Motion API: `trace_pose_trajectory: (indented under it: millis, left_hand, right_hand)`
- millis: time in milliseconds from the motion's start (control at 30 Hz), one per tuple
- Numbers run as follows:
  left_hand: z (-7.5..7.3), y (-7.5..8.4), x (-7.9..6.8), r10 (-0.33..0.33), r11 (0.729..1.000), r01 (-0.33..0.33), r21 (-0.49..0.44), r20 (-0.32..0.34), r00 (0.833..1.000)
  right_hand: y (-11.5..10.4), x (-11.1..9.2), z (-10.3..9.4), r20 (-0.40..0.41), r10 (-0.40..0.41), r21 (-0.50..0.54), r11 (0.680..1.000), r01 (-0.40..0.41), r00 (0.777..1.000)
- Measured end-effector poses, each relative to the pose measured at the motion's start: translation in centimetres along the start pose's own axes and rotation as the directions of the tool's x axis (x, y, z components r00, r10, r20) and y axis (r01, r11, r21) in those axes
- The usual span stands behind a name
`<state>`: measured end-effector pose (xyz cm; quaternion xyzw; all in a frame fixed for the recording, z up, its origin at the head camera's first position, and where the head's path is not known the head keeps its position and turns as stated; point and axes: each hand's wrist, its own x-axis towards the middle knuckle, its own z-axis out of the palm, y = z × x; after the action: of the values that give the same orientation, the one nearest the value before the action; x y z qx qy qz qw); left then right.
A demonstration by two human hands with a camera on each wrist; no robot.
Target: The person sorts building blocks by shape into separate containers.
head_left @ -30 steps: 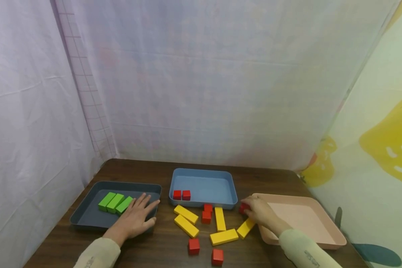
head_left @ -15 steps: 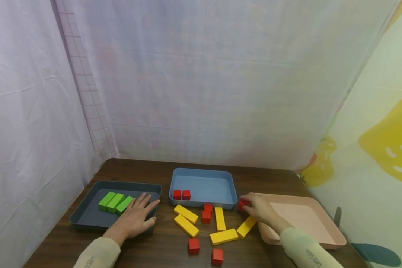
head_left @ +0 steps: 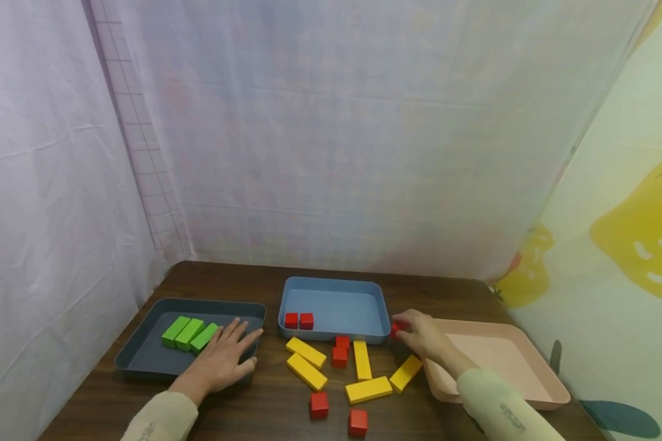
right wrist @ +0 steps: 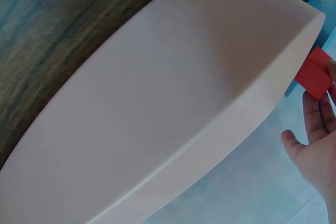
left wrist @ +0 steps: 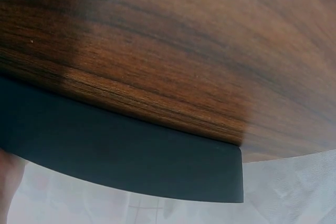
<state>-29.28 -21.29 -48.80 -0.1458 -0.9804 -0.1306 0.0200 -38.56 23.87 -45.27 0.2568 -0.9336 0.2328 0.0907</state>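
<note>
Between the thumb and fingers of my right hand (head_left: pixel 426 335), a red cube (head_left: pixel 396 329) is pinched just right of the blue tray (head_left: pixel 336 300). The right wrist view shows the same red cube (right wrist: pixel 316 74) at the fingertips, beyond the pink tray's wall. Two red cubes (head_left: pixel 306 321) sit in the blue tray's front left corner. My left hand (head_left: pixel 220 360) lies with fingers spread over the right side of the dark grey tray (head_left: pixel 143 361), by three green blocks (head_left: pixel 190 334). In the left wrist view, that tray's outer wall (left wrist: pixel 131 150) hides most of the hand.
Several yellow blocks (head_left: pixel 368 389) lie across the middle of the wooden table (head_left: pixel 265 416). Two red cubes (head_left: pixel 339 357) touch the blue tray's front, and others (head_left: pixel 319 405) lie nearer the front edge. A pink tray (head_left: pixel 496 355) stands at the right, under my right forearm.
My right hand has moved a little left and away from me with the red cube, from beside a yellow block towards the blue tray's right edge. The left hand has stayed still.
</note>
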Motion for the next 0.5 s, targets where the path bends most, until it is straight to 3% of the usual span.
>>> trace_pose_trajectory:
  millis: [233, 400, 500]
  left_hand:
    - [0.0, 0.1, 0.0, 0.004, 1.0, -0.004, -0.013, -0.003, 1.0]
    - [0.0, 0.0, 0.0, 0.003, 1.0, -0.003, -0.005, -0.004, 1.0]
    - [0.0, 0.0, -0.1, -0.002, 1.0, 0.002, -0.004, 0.0, 1.0]
  right_hand:
    - [0.2, 0.1, -0.4, -0.031, 0.009, -0.022, 1.0, -0.01, 0.999]
    - [0.0, 0.6, -1.0, -0.155, -0.087, -0.053, 0.995, 0.08, 0.984]
    - [-0.4, 1.0, -1.3, -0.182, -0.106, -0.051, 0.994, 0.099, 0.977]
